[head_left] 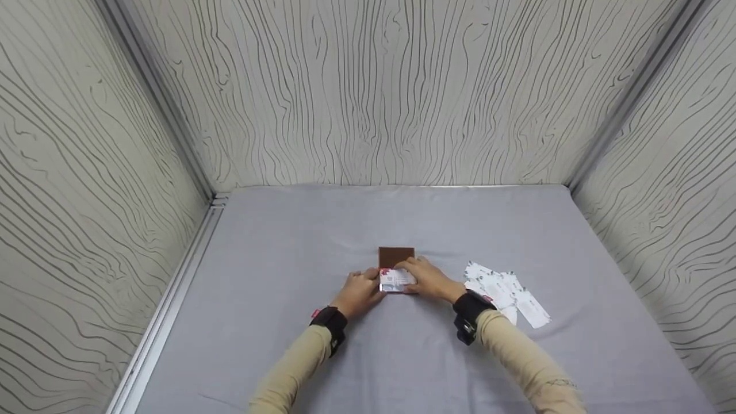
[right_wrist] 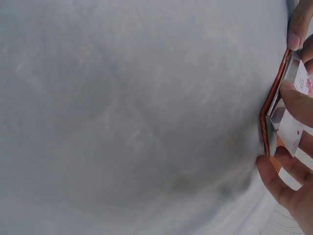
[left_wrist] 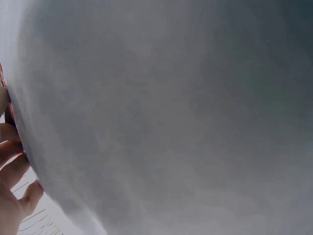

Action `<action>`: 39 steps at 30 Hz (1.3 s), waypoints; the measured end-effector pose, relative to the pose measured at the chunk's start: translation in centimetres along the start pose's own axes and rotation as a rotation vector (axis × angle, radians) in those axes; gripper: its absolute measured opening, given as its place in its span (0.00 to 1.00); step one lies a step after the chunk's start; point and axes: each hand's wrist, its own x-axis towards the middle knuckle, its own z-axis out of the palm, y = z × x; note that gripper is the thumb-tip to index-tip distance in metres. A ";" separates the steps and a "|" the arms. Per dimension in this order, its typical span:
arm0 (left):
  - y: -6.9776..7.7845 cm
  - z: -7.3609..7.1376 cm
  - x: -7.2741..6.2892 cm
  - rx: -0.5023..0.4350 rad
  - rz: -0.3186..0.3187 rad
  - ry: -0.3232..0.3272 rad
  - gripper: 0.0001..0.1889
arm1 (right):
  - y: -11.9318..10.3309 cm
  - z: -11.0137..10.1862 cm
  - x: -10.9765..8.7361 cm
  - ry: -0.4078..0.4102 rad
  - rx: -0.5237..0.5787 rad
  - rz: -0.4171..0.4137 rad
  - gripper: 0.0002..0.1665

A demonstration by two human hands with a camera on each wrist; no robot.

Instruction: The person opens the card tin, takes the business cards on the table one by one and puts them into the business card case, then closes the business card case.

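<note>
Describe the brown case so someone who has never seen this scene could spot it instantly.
On the grey cloth, find the left hand and right hand close together. Between them lies a small open brown case, its far half bare, a printed card over its near half. Its dark brown colour sets it apart from the loose white cards.

Count: 2 hands, left hand (head_left: pixel 359 293) and right hand (head_left: pixel 425 280). 2 black wrist bands (head_left: pixel 472 307), 2 beige sleeves (head_left: pixel 523 359). 1 brown card case (head_left: pixel 397 256). At least 1 printed card (head_left: pixel 395 279) at the case. Loose white cards (head_left: pixel 499 291): at least 4, overlap hides exact number. 1 grey cloth (head_left: pixel 276 247), 3 woodgrain-patterned wall panels (head_left: pixel 379 92), 2 metal corner posts (head_left: pixel 158 103).
</note>
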 end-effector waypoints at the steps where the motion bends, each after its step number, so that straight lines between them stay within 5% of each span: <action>1: 0.0 -0.1 0.0 0.004 -0.001 -0.009 0.15 | 0.0 0.0 0.0 -0.001 -0.007 -0.001 0.30; 29: 0.1 -0.3 0.0 -0.013 0.005 0.007 0.13 | 0.0 0.5 0.0 -0.030 -0.123 -0.011 0.27; 39: 0.0 -0.2 -0.1 -0.033 0.031 0.050 0.12 | 0.7 0.3 -0.7 0.013 -0.063 -0.014 0.24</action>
